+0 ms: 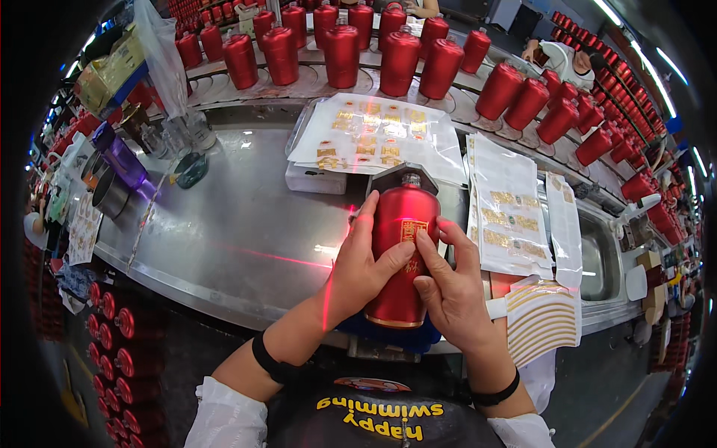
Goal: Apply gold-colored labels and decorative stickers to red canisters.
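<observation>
A glossy red bottle (403,216) lies tilted on a dark holder at the near edge of the steel table, its neck pointing away from me. A small gold label (412,228) sits on its upper side. My left hand (362,269) grips the bottle's left flank, thumb across the front. Fingers of my right hand (450,287) press on the bottle just below and beside the gold label. A red laser line crosses my left wrist and the table.
Sheets of gold stickers (373,134) lie behind the bottle, more sheets (511,209) to the right, and curved gold strips (541,317) at the near right. Rows of red bottles (340,52) stand on a curved conveyor at the back. A purple cup (119,160) stands left.
</observation>
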{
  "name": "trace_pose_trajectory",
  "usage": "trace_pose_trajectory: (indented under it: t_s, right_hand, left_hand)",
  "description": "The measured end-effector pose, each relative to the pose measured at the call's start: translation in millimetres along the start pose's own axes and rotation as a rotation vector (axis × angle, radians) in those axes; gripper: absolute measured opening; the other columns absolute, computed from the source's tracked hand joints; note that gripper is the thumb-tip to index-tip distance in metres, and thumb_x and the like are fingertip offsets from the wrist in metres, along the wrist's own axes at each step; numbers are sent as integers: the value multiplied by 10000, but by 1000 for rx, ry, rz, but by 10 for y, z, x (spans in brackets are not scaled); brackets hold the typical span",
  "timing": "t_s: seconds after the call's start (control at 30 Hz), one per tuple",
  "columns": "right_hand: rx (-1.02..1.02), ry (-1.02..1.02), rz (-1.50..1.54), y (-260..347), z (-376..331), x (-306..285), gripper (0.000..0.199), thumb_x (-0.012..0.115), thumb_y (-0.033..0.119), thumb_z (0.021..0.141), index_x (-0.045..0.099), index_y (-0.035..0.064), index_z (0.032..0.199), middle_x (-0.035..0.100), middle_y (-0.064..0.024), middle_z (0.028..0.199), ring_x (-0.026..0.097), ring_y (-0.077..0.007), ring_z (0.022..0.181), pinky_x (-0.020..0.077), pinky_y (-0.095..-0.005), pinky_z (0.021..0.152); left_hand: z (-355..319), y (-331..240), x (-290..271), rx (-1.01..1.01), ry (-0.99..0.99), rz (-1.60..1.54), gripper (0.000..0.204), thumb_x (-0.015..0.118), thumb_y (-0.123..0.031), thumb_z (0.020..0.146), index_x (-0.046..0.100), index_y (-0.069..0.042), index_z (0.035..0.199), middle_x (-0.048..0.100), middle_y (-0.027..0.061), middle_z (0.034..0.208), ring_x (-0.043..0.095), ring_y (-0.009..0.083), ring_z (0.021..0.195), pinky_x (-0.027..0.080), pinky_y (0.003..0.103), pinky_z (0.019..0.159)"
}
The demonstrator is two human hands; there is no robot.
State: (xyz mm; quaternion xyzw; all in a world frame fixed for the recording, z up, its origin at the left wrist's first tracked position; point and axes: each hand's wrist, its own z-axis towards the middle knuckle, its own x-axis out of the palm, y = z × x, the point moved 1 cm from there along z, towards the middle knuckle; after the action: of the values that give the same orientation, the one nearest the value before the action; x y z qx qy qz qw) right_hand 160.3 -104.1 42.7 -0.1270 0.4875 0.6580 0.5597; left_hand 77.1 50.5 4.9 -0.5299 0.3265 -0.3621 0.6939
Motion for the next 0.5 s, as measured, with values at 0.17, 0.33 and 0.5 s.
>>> trace_pose_trajectory:
  t_s: [0.17, 0.33, 0.5]
  right_hand:
    - [18, 18, -31, 8, 27, 17, 481, 665, 184, 883, 566, 88, 1344, 412, -243, 1388, 436, -424, 1237, 374, -468, 1037]
    - [10, 27, -48, 38, 15, 14, 487, 663, 182, 885, 560, 99, 1353, 403, -243, 1396, 430, -426, 1240, 371, -467, 1041]
    - [6, 24, 8, -30, 17, 1, 493, 638, 225, 919, 525, 62, 1370, 414, -242, 1392, 444, -411, 1246, 374, -448, 1048]
  left_hand:
    - [31, 16, -11, 28, -17, 41, 840, 664, -315, 909, 196, 112, 1461, 435, 300, 1360, 470, 333, 1274, 371, 387, 1060]
    - [-19, 11, -10, 35, -17, -13, 825, 654, -315, 918, 203, 113, 1460, 437, 294, 1365, 481, 320, 1262, 376, 381, 1055]
    - [60, 39, -22, -49, 1, -231, 821, 641, -333, 928, 204, 117, 1457, 433, 287, 1380, 481, 314, 1267, 372, 367, 1061]
